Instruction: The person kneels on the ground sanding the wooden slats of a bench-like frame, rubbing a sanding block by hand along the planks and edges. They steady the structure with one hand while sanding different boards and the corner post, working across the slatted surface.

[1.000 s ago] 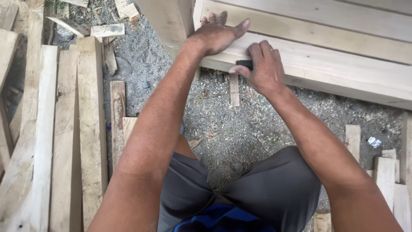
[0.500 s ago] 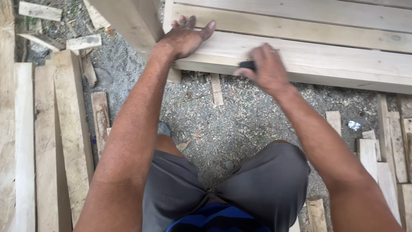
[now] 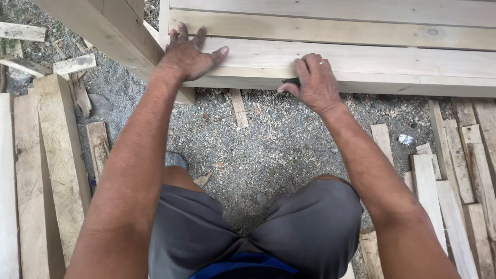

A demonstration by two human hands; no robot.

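The left hand (image 3: 188, 56) lies flat with fingers spread on the nearest plank (image 3: 392, 62) of a pale wooden assembly, close to that plank's left end, pressing down to steady it. The right hand (image 3: 314, 82) is curled over the front edge of the same plank, further along to the right, fingers closed around a small dark object (image 3: 292, 81); only a sliver of it shows, so whether it is a sanding block or another tool cannot be told. Behind the plank, more boards (image 3: 330, 30) run parallel to it. Below the plank lies gravel ground (image 3: 289, 150) dusted with sawdust, with a short wood offcut (image 3: 238, 107) just beneath the front edge. Loose slats (image 3: 51, 155) lie well to the left of the plank, others (image 3: 449, 181) down to the right. The person's knees in grey shorts (image 3: 258, 232) sit nearest the camera.

The risk I judge here: the raw edge could drive splinters into the bare fingers wrapped over it, and if the bracing palm slips on the dusty surface, the plank may shift under the pressure.
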